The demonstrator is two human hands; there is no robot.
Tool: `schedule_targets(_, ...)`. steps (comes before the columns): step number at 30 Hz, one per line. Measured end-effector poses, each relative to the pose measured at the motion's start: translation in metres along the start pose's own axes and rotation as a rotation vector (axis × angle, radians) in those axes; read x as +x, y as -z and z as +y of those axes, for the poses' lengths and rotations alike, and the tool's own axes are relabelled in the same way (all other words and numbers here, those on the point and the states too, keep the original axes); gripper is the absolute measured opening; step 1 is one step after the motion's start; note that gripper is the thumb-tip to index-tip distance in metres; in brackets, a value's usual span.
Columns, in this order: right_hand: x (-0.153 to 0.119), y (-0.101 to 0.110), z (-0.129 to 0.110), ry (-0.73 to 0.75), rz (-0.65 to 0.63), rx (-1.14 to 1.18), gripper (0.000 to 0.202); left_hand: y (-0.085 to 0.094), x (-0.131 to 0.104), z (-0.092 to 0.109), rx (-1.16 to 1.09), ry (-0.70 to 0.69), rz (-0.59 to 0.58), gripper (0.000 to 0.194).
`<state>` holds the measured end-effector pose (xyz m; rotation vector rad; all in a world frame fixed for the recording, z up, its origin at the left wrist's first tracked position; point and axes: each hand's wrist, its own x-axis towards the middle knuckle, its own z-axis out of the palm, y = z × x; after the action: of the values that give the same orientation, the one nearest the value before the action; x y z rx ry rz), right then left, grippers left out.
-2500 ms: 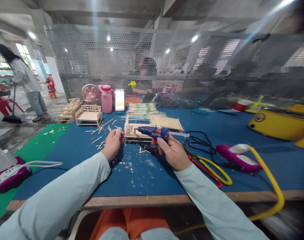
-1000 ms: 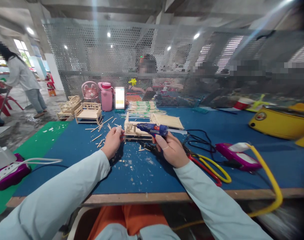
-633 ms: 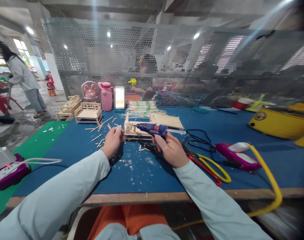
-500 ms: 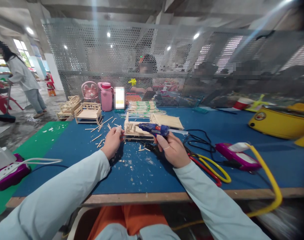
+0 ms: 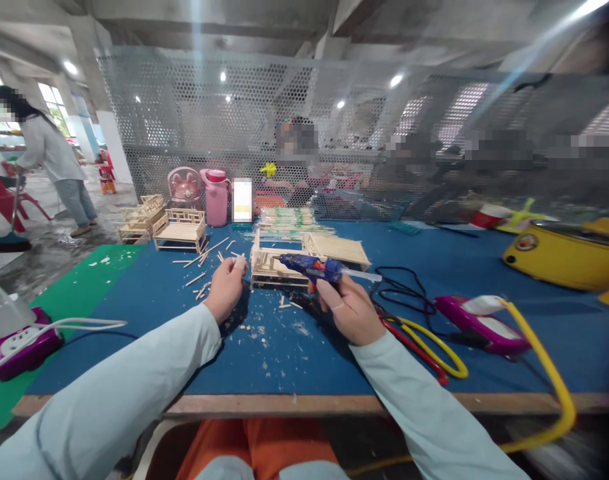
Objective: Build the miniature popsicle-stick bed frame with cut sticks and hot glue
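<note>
Over a blue tabletop (image 5: 484, 267) before a mesh partition (image 5: 179, 113), right fingers (image 5: 329, 293) grip a glue gun (image 5: 314, 267), left fingers (image 5: 227, 268) pinched.

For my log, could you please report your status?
Right hand holding glue gun at stick frame. Left hand beside frame, contents unclear. Loose sticks nearby.

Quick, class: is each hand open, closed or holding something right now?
Left hand: closed, fingers curled together; whether it pinches anything cannot be told.
Right hand: closed, holding the glue gun.

The right hand (image 5: 355, 311) hides part of the blue glue gun (image 5: 314, 266).
</note>
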<state>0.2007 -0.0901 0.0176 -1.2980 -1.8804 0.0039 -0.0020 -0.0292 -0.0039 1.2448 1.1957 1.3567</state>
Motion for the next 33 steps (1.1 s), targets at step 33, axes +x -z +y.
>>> schedule_targets(33, -0.0034, -0.0044, 0.0006, 0.02, -0.013, -0.023, 0.042, -0.002, -0.0031, -0.001, 0.008, -0.033, -0.029, 0.029)
